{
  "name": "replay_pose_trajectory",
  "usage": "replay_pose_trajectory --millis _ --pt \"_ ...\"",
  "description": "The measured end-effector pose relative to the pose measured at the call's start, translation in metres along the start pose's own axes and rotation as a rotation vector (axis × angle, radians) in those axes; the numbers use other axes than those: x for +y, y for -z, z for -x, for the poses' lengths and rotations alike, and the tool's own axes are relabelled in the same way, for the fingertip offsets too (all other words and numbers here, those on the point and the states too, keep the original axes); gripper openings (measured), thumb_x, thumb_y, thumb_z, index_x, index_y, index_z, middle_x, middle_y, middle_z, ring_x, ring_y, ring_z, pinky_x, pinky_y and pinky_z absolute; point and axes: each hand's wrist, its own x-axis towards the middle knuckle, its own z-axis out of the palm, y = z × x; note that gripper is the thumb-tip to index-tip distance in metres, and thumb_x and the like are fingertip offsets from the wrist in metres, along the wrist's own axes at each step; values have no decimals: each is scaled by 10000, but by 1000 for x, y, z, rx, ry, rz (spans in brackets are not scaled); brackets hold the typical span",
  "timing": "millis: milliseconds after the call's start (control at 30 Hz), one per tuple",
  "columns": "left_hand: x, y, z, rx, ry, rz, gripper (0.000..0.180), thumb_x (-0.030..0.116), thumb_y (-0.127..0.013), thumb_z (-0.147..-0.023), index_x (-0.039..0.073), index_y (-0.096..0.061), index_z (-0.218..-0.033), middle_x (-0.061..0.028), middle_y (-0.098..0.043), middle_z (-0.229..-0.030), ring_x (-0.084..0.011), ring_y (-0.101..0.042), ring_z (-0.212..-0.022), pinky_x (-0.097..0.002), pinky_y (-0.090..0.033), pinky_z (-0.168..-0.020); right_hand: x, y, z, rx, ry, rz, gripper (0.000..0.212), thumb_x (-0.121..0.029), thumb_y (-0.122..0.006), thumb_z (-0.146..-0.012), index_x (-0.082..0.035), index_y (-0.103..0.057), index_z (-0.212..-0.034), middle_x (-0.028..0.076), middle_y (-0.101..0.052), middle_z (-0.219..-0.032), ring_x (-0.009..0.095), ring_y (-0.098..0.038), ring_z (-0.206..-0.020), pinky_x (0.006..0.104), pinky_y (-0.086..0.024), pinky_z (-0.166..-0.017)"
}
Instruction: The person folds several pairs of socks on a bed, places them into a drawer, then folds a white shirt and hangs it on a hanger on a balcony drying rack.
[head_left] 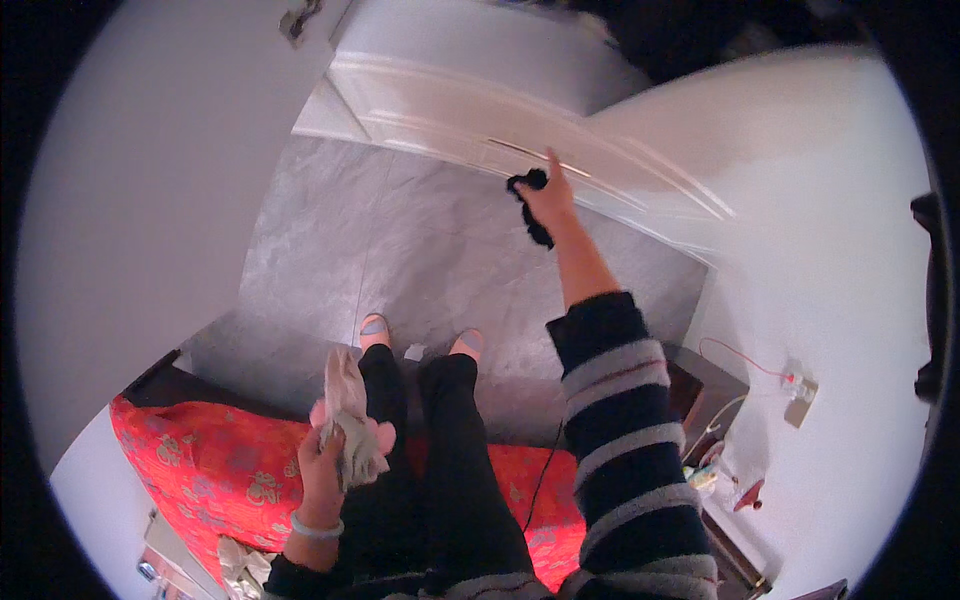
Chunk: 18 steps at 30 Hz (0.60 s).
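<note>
"Near the red bedspread's (205,450) far edge, what's held?"
"1 pale cloth (352,425), in the left hand's (321,468) curled fingers; the right hand (552,203) grasps 1 black fuzzy item (538,231), well beyond that edge."

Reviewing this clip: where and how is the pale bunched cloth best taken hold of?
Probably by its gathered middle, coming from the person's left, as the left hand does. The pale bunched cloth looks soft and crumpled, its narrower far end sticking out beyond the hand; gripping that tip alone might let the rest flop.

A pale wall (850,230) borders the grey floor (310,230).
</note>
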Motion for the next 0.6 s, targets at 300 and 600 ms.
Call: replay_pose_trajectory --millis 300,600 --pt "-44 10 -37 37 131 79 189 54 -531 -885 -41 -572 -1043 -86 -628 -899 -170 -625 -783 -286 -524 -686 28 -50 -53 -83 -72 111 694 -255 -773 -680 -82 -394 -1235 228 -581 -1126 372 -565 -1051 406 -457 -883" --pt "-43 4 -30 -20 123 11 189 44 -552 -871 -44 -565 -1037 -86 -623 -906 -165 -618 -785 -284 -515 -704 28 -42 -45 -119 -109 48 710 -245 -777 -665 -68 -399 -1238 225 -589 -1097 357 -576 -1027 389 -451 -877"
